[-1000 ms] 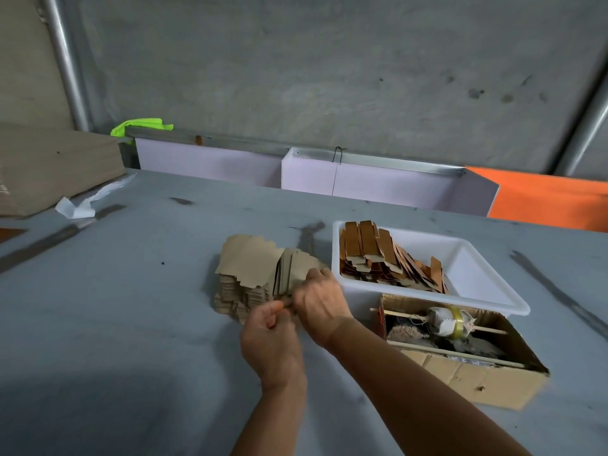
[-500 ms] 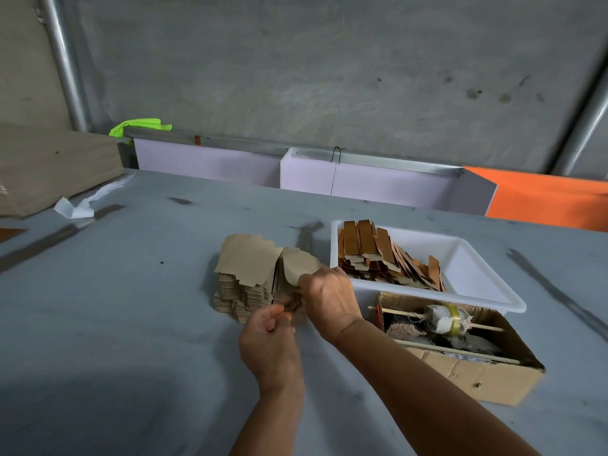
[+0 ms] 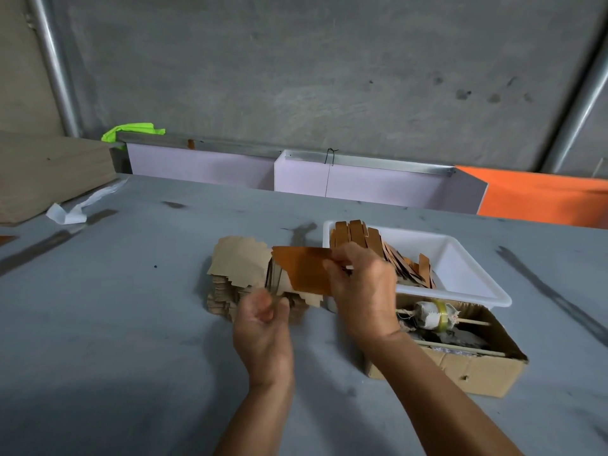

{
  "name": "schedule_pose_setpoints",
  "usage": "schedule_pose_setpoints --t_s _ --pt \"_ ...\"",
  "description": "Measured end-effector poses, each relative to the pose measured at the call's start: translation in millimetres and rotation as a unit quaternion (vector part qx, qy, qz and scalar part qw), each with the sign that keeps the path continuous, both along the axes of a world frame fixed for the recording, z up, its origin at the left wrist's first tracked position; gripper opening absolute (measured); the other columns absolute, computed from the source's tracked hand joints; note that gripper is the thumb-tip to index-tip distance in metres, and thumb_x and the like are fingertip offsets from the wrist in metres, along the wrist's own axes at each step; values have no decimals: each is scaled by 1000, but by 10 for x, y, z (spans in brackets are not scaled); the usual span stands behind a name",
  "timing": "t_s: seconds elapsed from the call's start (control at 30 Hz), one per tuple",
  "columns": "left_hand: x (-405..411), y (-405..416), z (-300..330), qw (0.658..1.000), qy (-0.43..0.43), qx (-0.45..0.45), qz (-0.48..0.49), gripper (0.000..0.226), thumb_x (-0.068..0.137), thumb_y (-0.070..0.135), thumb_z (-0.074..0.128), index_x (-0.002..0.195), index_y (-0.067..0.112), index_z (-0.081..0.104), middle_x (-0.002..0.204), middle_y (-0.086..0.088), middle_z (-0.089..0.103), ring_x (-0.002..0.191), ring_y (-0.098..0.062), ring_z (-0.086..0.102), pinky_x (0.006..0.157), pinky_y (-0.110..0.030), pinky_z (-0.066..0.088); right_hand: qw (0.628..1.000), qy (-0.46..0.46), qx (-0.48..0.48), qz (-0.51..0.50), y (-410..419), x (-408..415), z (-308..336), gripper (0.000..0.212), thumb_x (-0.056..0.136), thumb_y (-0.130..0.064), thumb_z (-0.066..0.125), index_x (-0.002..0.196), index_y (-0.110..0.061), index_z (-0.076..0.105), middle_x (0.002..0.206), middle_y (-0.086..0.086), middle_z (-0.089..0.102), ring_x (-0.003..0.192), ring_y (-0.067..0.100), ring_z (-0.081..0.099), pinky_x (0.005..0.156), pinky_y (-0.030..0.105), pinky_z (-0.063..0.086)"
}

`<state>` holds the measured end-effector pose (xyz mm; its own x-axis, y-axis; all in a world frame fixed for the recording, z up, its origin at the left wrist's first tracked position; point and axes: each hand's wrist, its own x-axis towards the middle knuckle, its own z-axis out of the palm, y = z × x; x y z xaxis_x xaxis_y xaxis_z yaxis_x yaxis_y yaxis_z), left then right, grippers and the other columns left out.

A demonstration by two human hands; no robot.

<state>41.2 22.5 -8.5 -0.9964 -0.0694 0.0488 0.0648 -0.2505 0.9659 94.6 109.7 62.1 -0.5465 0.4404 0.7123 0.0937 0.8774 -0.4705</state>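
The right grip (image 3: 362, 291) pinches an orange-brown card (image 3: 301, 269) by its right edge, fingers curled over the top and thumb behind. The card is held flat-on and slightly raised, reaching out leftward from the grip over a stack (image 3: 240, 268) of tan cut-outs on the counter (image 3: 131, 324). Its lower edge hangs just above the stack's right part.

The left grip (image 3: 263, 327) sits below and left of the card, close against the stack's near side. Its fingers are curled inward and blurred, so I cannot tell whether they pinch anything.

Just right of the right grip stands a white tray (image 3: 460, 258) with brown strips (image 3: 358, 235) leaning at its left end. A cardboard box (image 3: 477, 370) lies in front of the tray.
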Motion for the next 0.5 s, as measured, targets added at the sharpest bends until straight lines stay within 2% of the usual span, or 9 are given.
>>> schedule_pose_setpoints --t_s 0.03,0.1,0.17,0.2,0.3,0.4,0.5 --pt "3 -7 35 1000 19 -16 2 34 79 5 71 109 15 59 106 -7 63 86 -11 59 90 -39 51 999 4 -46 10 30 93 9 4 80 -9 70 77 -10 69 72 1 68 69 20 62 64 31 51" --pt "10 -21 89 999 43 -27 -10 57 76 9 75 127 12 49 118 -6 56 99 -12 56 91 -29 48 990 9 -140 28 93 280 4 15 80 -11 72 71 -20 64 70 -11 64 68 4 61 60 16 47" --pt "62 -33 172 997 44 -5 -59 61 76 12 76 129 15 45 115 0 56 96 -4 57 80 -13 45 971 -4 -235 46 153 453 -21 19 79 -13 73 68 -24 61 71 -9 64 69 4 60 57 14 44" --pt "95 -33 204 995 38 12 -90 55 77 12 75 125 17 47 110 2 60 92 0 59 73 -8 44 959 -7 -277 50 184 538 -41 18 78 -13 74 69 -22 62 71 -6 64 70 6 59 58 19 44" --pt "202 -22 252 987 13 41 -154 30 80 8 71 106 15 60 99 3 68 84 0 64 63 -10 47 930 -17 -363 54 246 795 -110 14 78 -12 73 69 -18 63 67 -3 63 71 14 59 63 31 47" --pt "345 10 253 981 16 29 -192 17 79 1 69 86 16 66 78 8 70 66 2 66 53 -11 49 909 -17 -412 58 303 1035 -174 12 81 -9 70 74 -18 66 62 -3 65 74 17 64 67 33 52" --pt "507 52 208 972 32 22 -232 17 77 -7 68 79 9 66 67 2 70 57 0 63 52 -11 49 911 -19 -408 52 384 1266 -247 15 82 -3 67 77 -17 67 62 -7 66 70 11 66 66 31 54"
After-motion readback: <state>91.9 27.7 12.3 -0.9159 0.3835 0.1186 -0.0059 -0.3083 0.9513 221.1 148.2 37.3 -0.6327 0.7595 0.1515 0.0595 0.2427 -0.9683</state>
